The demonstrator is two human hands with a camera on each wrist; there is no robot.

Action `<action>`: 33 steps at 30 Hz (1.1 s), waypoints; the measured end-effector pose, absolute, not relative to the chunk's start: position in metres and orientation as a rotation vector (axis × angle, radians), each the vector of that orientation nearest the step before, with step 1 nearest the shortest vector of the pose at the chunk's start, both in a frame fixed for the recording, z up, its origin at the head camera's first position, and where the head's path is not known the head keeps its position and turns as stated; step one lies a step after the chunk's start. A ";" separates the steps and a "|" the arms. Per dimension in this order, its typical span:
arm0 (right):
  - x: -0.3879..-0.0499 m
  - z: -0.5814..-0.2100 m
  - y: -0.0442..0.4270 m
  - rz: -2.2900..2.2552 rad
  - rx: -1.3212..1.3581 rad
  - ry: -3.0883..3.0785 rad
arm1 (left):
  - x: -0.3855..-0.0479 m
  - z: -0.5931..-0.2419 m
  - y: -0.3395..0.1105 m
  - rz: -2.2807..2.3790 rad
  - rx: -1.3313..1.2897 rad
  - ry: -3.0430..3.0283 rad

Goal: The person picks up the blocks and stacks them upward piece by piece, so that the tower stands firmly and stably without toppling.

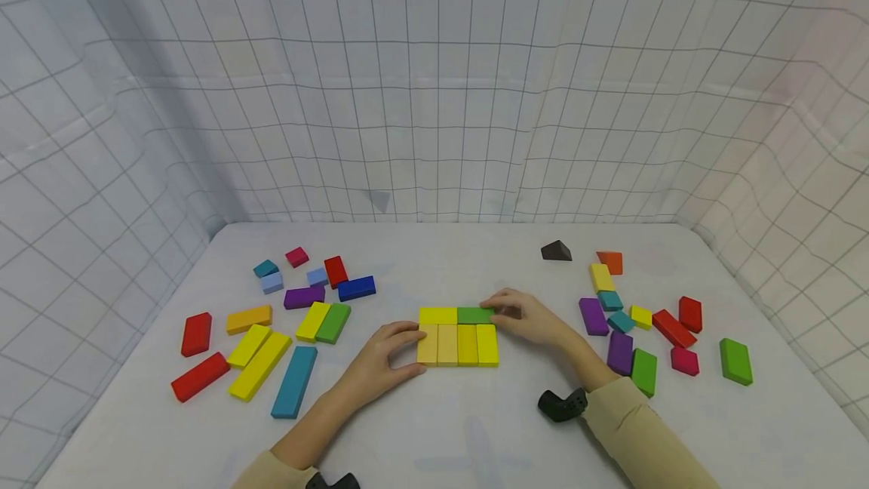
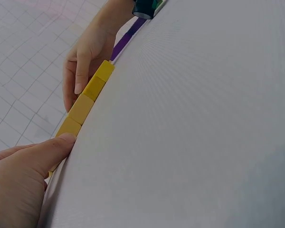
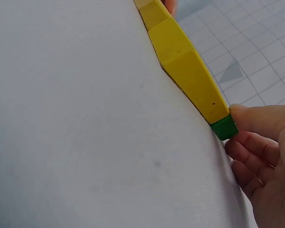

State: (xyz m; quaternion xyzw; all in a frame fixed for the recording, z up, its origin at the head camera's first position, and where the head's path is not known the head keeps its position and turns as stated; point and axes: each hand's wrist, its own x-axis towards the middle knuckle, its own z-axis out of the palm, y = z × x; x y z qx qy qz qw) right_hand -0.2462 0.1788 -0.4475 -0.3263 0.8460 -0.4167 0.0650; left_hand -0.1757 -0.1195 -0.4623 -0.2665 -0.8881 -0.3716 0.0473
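I have the left hand (image 1: 373, 367) gripping the leftmost pale block (image 1: 428, 348), the right hand (image 1: 535, 320) pinching the green block (image 1: 473, 315), midway between the table's (image 1: 475, 262) side edges (likely light, stiff; take ends).

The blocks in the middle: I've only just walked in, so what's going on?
A person has both hands on a flat rectangle of blocks. The right hand pinches the green block at the rectangle's far right corner; the left hand has its thumb and fingers on the leftmost pale yellow block. Loose blocks lie on either side.
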 end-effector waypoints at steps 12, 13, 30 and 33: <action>-0.246 -0.445 0.181 -1.245 -0.960 2.572 | -0.177 -0.465 -0.119 -1.132 -0.808 -2.706; -0.245 -0.444 0.182 -1.245 -0.945 2.595 | -0.177 -0.465 -0.119 -1.130 -0.809 -2.703; -0.202 -0.440 0.270 -1.182 -0.330 3.120 | -0.178 -0.467 -0.121 -1.141 -0.811 -2.702; -0.192 -0.440 0.280 -1.141 -0.260 3.160 | -0.178 -0.467 -0.120 -1.140 -0.816 -2.691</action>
